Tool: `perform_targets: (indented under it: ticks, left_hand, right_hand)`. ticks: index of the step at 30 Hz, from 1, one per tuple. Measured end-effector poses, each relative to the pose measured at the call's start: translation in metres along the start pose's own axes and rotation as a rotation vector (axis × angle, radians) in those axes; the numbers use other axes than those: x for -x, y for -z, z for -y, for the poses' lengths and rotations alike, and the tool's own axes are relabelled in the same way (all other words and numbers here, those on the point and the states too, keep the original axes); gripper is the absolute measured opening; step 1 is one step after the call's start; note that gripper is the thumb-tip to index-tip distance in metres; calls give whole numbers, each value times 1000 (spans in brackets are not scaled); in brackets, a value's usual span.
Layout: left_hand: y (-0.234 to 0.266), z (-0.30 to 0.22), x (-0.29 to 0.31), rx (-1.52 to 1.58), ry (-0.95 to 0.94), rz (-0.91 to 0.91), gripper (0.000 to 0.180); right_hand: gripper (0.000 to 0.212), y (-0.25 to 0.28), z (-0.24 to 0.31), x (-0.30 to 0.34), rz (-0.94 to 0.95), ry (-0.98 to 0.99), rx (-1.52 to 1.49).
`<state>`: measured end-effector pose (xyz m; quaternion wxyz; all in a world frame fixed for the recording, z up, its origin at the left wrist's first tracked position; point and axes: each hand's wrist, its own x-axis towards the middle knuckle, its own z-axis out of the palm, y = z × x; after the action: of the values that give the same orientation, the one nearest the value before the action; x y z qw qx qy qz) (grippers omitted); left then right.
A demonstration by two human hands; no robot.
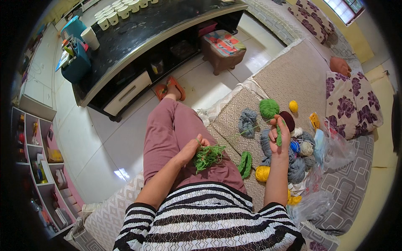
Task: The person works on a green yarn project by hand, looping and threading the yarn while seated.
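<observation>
Over my lap, my left hand [189, 151] pinches a loose tangle of green yarn [209, 159], which hangs against my thigh. My right hand [281, 134] is raised over the sofa seat with its fingers curled around a narrow green strip [279, 137] that looks crocheted. A thin green strand runs from the tangle toward the right hand. Just beyond that hand lies a green yarn ball [269, 108], beside a dark maroon ball [287, 120]. A folded green crocheted piece [245, 164] rests against my right thigh.
Grey yarn [248, 122], a yellow ball [263, 173] and several other skeins lie on the patterned sofa cover [234, 109]. Clear plastic bags [338, 150] and flowered cushions [354, 102] are at the right. A black-topped table [155, 29] with several white cups stands ahead, near a stool [224, 50].
</observation>
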<state>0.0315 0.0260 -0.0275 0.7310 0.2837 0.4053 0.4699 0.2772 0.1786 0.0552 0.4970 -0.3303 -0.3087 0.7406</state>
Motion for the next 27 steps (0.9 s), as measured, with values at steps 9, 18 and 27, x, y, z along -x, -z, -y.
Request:
perform_targets:
  ticks: [9,18,27]
  left_hand:
    - [3,6,-3,60,32,51,63]
    - [-1,-4,2,29,2,144,70]
    - [3,-1,-2,-111,-76,157,45]
  right_hand:
    - [19,13,1,-7,-95,32,-165]
    - [22,20,9,-15,-110,90,-152]
    - [19,13,23,-12,-58,136,-189]
